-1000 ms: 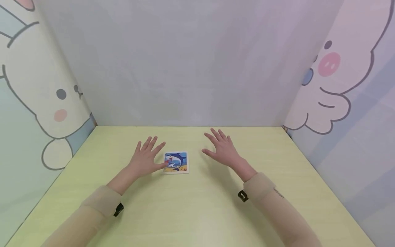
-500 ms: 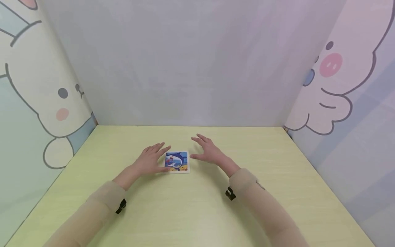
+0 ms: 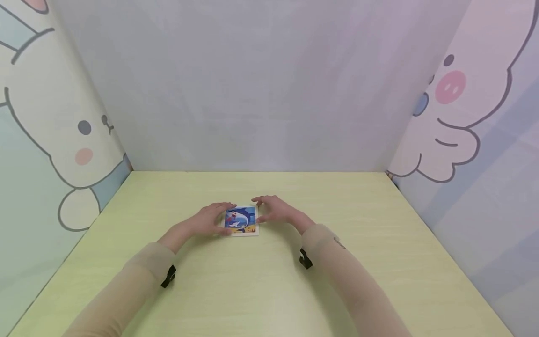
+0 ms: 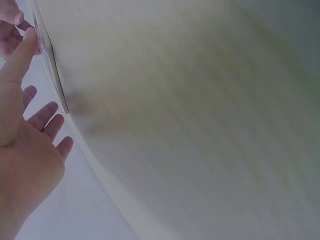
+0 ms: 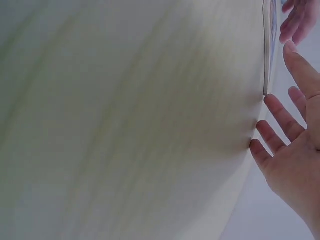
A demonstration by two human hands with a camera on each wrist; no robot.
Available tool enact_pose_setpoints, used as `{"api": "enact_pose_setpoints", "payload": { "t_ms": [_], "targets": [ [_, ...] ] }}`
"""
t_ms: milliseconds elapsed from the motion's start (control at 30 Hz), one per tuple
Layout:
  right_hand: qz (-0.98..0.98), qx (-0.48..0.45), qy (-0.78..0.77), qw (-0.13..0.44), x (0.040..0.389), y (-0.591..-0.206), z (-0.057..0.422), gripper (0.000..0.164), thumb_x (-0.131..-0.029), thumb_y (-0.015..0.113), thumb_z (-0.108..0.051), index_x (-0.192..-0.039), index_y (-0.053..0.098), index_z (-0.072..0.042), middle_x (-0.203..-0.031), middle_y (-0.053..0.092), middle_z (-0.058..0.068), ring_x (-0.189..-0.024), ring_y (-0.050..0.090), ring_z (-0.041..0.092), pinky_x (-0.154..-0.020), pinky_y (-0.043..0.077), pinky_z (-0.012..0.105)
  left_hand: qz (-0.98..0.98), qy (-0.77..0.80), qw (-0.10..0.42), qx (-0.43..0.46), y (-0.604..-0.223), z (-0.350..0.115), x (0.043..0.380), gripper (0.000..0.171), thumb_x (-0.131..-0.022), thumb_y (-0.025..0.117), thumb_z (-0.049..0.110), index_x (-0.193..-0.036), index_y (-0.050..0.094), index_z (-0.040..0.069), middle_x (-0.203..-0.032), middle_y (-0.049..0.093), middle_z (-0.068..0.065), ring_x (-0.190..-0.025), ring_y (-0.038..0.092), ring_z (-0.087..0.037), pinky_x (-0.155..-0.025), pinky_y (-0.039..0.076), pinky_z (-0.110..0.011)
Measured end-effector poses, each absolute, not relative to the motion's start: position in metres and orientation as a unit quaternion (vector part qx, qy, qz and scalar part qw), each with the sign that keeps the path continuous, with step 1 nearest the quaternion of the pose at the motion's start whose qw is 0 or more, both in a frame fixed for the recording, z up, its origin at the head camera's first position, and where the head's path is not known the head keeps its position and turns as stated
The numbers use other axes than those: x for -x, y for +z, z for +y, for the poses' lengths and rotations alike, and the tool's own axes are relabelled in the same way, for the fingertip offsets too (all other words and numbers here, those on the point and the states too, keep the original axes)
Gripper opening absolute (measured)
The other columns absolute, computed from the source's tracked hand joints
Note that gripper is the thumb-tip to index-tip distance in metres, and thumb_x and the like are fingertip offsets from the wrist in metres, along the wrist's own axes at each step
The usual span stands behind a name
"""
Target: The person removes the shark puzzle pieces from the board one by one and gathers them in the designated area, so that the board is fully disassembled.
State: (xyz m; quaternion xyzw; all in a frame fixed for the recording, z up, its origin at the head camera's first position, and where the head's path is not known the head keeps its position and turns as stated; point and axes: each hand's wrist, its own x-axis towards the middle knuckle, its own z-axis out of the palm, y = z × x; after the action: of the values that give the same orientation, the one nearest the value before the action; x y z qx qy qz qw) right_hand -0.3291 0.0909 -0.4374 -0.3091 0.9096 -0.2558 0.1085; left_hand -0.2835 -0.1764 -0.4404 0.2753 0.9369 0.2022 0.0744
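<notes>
A small square picture board (image 3: 244, 217) with a white border, showing a blue-and-white sea animal, lies flat on the pale yellow table. My left hand (image 3: 205, 221) is at its left side, the thumb over the lower left corner and the fingers by the upper left one. On the opposite side is my right hand (image 3: 273, 209), thumb at the right edge and fingers bent near the upper right corner. From the left wrist, the left hand (image 4: 30, 145) shows spread fingers beside the board's thin edge (image 4: 52, 70). In the right wrist view, the right hand's fingertips (image 5: 256, 145) are down at the tabletop.
The table (image 3: 269, 285) runs back to a plain grey-white wall (image 3: 261, 89). Side panels carry cartoon figures, a rabbit (image 3: 63, 117) on the left and a pink-nosed animal (image 3: 467, 107) on the right. Each sleeve has a small black device (image 3: 305, 259) below the cuff.
Both hands have come down and inward to the board, the right one travelling farther leftward. Their fingers are less spread than before. The board stays in place.
</notes>
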Motion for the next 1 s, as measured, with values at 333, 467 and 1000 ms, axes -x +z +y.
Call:
{"api": "enact_pose_setpoints", "payload": {
  "t_ms": [333, 467, 1000],
  "targets": [
    [0.927, 0.305, -0.190, 0.102, 0.334, -0.442, 0.082, 0.048, -0.083, 0.072, -0.035, -0.126, 0.059, -0.018, -0.132, 0.053, 0.003, -0.123, 0.042, 0.026, -0.107, 0.031, 0.042, 0.932, 0.175, 0.089, -0.304, -0.440, -0.176, 0.287, 0.074, -0.082, 0.070, 0.043, -0.142, 0.042, 0.011, -0.149, 0.033, -0.019, -0.135, 0.029, -0.043, -0.105, 0.025, -0.063],
    [0.934, 0.297, -0.174, 0.098, 0.334, -0.441, 0.079, 0.045, -0.084, 0.071, -0.035, -0.125, 0.061, -0.019, -0.131, 0.054, 0.002, -0.120, 0.043, 0.025, -0.105, 0.034, 0.041, 0.933, 0.155, 0.100, -0.310, -0.436, -0.175, 0.286, 0.069, -0.085, 0.067, 0.043, -0.142, 0.044, 0.014, -0.150, 0.031, -0.018, -0.135, 0.029, -0.043, -0.104, 0.027, -0.064],
    [0.949, 0.248, -0.167, 0.099, 0.336, -0.436, 0.069, 0.032, -0.083, 0.072, -0.033, -0.112, 0.067, -0.020, -0.120, 0.057, 0.001, -0.110, 0.045, 0.023, -0.095, 0.038, 0.046, 0.938, 0.129, 0.116, -0.301, -0.435, -0.173, 0.289, 0.068, -0.084, 0.068, 0.045, -0.142, 0.044, 0.020, -0.150, 0.031, -0.014, -0.135, 0.031, -0.039, -0.106, 0.027, -0.060]
  ]
}}
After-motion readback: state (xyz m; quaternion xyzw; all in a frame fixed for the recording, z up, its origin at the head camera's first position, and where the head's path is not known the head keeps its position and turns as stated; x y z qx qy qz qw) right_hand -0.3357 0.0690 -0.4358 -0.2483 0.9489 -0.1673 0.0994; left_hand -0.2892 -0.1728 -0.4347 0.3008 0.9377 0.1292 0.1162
